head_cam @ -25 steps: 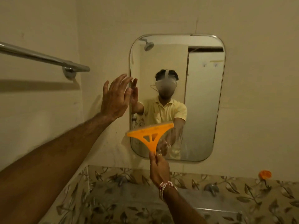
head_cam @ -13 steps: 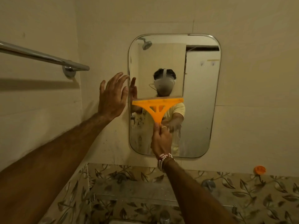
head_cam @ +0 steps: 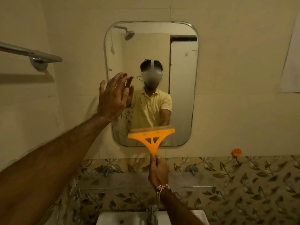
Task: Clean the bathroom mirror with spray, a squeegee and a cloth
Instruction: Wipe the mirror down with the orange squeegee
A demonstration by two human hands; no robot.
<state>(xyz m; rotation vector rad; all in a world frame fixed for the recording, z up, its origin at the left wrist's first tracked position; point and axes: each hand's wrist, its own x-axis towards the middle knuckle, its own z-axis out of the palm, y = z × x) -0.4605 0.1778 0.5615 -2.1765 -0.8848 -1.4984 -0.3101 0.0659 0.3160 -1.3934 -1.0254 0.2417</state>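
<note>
A rounded rectangular mirror (head_cam: 181,65) hangs on the beige wall ahead. My right hand (head_cam: 158,172) grips the handle of an orange squeegee (head_cam: 151,137), whose blade lies against the lower part of the glass, near the bottom edge. My left hand (head_cam: 113,96) is raised with fingers spread at the mirror's left edge, holding nothing. Smears show on the lower left of the glass. No spray bottle or cloth is in view.
A chrome towel bar (head_cam: 30,54) juts from the left wall. Below the mirror runs a glass shelf (head_cam: 191,181) on two pegs, above a tap (head_cam: 152,210) and white basin (head_cam: 126,218). An orange hook (head_cam: 236,151) sticks to the wall at right.
The squeegee rose from low on the mirror to mid-height, then came back down to the lower edge. My left hand stayed raised beside the mirror's left side.
</note>
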